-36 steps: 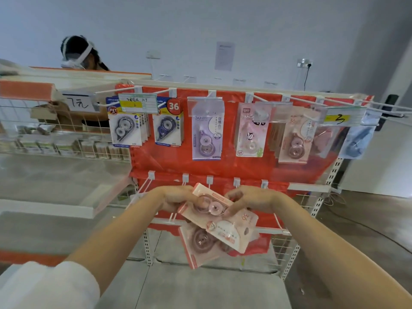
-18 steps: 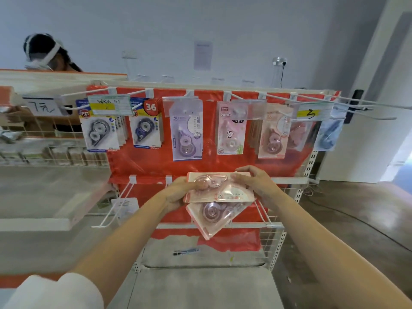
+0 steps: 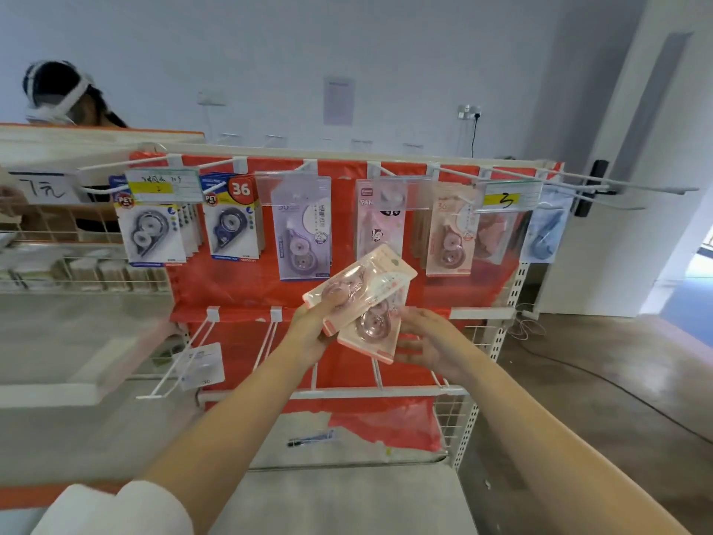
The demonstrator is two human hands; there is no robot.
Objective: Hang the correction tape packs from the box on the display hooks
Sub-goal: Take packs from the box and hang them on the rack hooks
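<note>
Holding two pink correction tape packs (image 3: 362,291) at frame centre, the person's two hands meet in front of the red display panel (image 3: 239,287). Left hand (image 3: 312,330): thumb curled over the face of the upper pack, fingers behind it, gripping; this pack tilts with its top edge toward 1 o'clock. Right hand (image 3: 424,341): fingers curled loosely at the lower pack's right edge, at 3 o'clock of the pack; it touches the edge (whether it truly pinches the pack, I cannot tell). The lower pack lies partly under the upper one, its bottom corner toward 5 o'clock.

Top row of display hooks (image 3: 602,183), read from 9 toward 3 o'clock:
- black-and-white packs (image 3: 152,233) behind a yellow price tag (image 3: 162,186)
- blue packs marked "36" (image 3: 233,222)
- purple pack (image 3: 303,233)
- pink panda pack (image 3: 376,218), partly hidden by the held packs
- peach packs (image 3: 449,233), matching the held ones in colour
- darker pink packs (image 3: 492,237), blurred
- pale blue pack (image 3: 546,229) at the far right

Lower hooks (image 3: 169,364) at 8 o'clock of the hands carry one clear tag. A pen (image 3: 310,438) lies on the bottom shelf at 6 o'clock. Another person wearing a headset (image 3: 61,96) stands behind the rack at 10 o'clock.
</note>
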